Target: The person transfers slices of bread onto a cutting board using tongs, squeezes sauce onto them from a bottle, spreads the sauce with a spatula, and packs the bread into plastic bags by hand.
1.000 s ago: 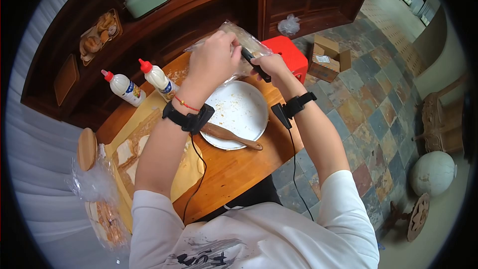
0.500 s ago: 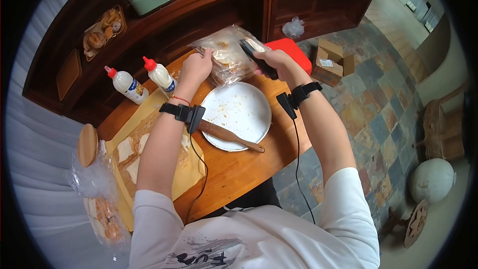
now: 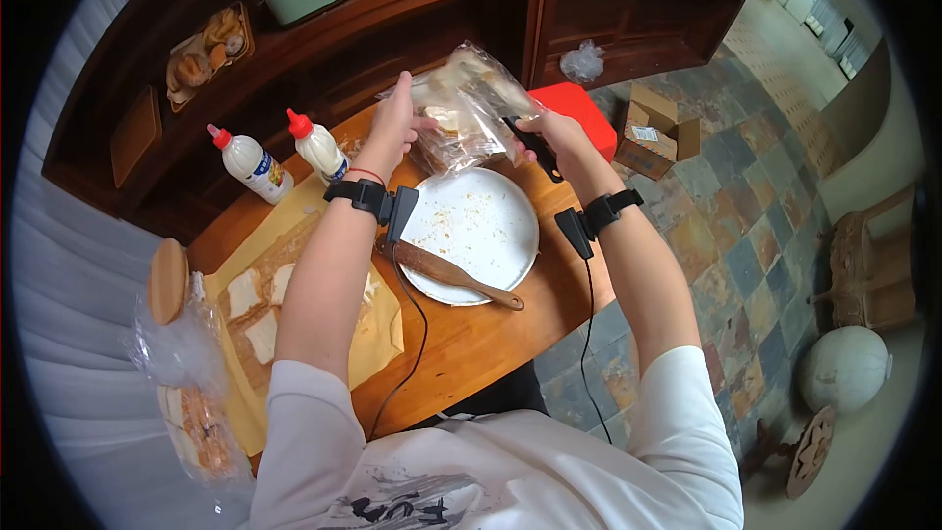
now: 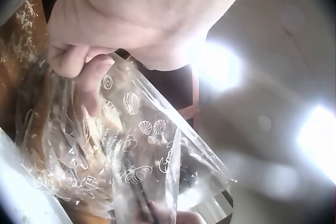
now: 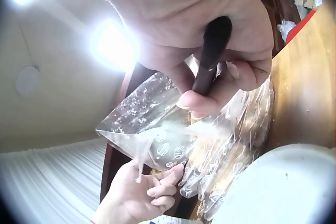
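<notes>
A clear plastic bag printed with white pastry drawings stands on the table behind the round white pan. Pale bread slices show through it. At the bag's left edge, my left hand holds the film with curled fingers, a fingertip pressing in the left wrist view. From the right side, my right hand grips the black handle of a utensil, fingers wrapped round it. The utensil's far end is hidden by the shiny bag. A wooden spatula lies across the pan's near rim.
Two white squeeze bottles with red caps stand at the table's left. Bread slices lie on brown paper nearer me. A red stool and a cardboard box are beyond the right edge.
My hands have drawn apart from close together at the bag's top, uncovering it. The left hand has turned, its fingers pointing more upward. The utensil's far end has gone out of sight.
</notes>
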